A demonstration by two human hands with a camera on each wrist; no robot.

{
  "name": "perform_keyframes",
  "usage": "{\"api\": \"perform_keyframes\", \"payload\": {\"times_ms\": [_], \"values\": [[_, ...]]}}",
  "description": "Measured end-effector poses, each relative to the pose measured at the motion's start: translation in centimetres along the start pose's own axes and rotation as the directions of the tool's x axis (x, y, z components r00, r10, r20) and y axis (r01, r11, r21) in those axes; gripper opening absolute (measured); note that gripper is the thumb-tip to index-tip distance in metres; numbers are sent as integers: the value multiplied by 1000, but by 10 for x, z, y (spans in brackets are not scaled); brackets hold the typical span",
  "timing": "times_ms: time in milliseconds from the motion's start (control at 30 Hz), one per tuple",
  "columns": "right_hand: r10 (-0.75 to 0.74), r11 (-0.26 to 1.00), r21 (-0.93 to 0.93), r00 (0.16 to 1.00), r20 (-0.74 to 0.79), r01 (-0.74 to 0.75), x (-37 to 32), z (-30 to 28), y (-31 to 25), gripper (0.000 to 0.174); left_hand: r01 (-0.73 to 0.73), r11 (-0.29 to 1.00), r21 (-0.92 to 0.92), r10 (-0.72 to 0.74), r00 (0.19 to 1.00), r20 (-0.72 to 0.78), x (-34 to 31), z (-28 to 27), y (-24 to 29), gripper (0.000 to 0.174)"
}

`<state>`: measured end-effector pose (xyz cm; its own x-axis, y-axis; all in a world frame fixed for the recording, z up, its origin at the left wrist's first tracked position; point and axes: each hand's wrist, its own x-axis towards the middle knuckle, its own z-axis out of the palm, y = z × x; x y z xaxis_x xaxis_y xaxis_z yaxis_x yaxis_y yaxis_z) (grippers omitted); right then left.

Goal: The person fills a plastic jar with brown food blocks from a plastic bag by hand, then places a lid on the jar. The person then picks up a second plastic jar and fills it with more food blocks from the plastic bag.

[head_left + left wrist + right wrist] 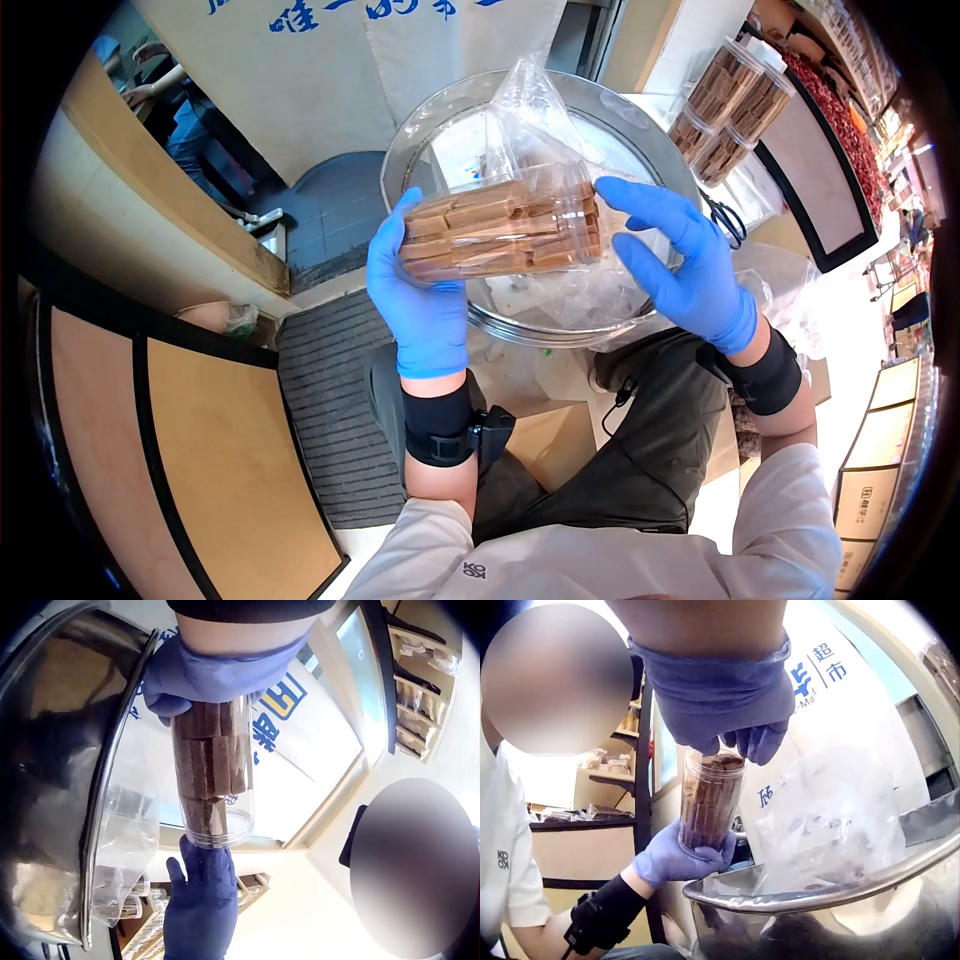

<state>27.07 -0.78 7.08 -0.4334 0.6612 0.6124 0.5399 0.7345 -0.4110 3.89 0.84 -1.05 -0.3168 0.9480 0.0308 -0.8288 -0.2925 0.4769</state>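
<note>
A clear plastic jar (500, 232) packed with upright brown rectangular pieces lies nearly sideways in front of me in the head view. My blue-gloved left hand (418, 305) grips its base end, thumb on one side. At the jar's mouth is my gloved right hand (685, 262), its fingers and thumb spread and slightly bent right by the rim. In the right wrist view the brown pieces (721, 760) show inside the uncovered mouth, under the right fingertips. The left wrist view shows the right hand (201, 900) with extended fingers against the mouth end.
Below the jar stands a large round metal basin (405, 125) with a crumpled clear plastic bag (528, 110) in it. Several similar filled jars (730, 100) are stacked at the right, near dark-handled scissors (728, 218). A cardboard box (548, 440) sits between my legs.
</note>
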Motion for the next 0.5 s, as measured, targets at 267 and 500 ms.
{"api": "perform_keyframes", "payload": {"times_ms": [267, 500], "values": [[475, 684, 555, 867, 154, -474, 12, -3, 0, 28, 112, 989, -100, -110, 993, 33, 2, -2, 1, 37], [482, 518, 669, 828, 287, -534, 15, 9, 5, 34, 209, 963, -171, -203, 978, 53, 3, -4, -5, 36]]}}
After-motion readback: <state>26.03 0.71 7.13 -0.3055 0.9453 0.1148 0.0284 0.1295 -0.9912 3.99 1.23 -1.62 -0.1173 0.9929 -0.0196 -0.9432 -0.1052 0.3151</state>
